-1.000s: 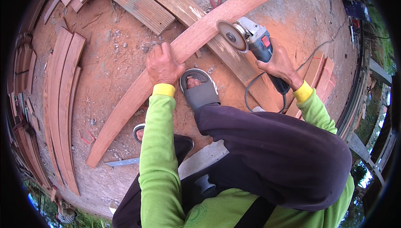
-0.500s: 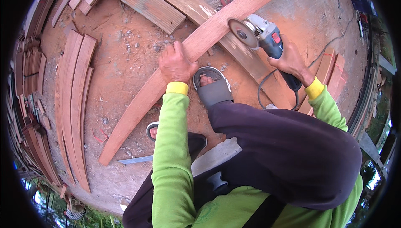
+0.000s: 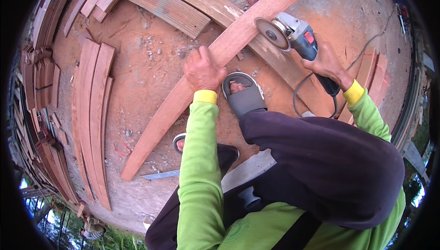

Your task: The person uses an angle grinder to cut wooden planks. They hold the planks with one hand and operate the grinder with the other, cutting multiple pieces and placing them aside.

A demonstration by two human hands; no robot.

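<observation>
My left hand [image 3: 203,70] is closed over a long reddish wooden plank [image 3: 156,131], gripping it near its middle. The plank slants from lower left to upper right and lies across a weathered board [image 3: 275,64]. In my right hand [image 3: 326,60] is a blue and grey angle grinder [image 3: 305,41] with a red switch. Its round disc [image 3: 272,35] is at the plank's right edge; whether it touches the wood I cannot tell. A power cord [image 3: 297,99] loops from the grinder's rear end.
My sandalled foot [image 3: 243,94] stands close to the plank, below the disc. Curved-looking planks [image 3: 94,117] are stacked at left, and a ridged board [image 3: 167,9] lies at the back. More timber [image 3: 366,78] is at right. A metal strip [image 3: 160,175] lies near the plank's lower end.
The view has shifted, so most of the scene sits slightly farther right. Both hands keep their grips, and the grinder stays in about the same place beside the plank.
</observation>
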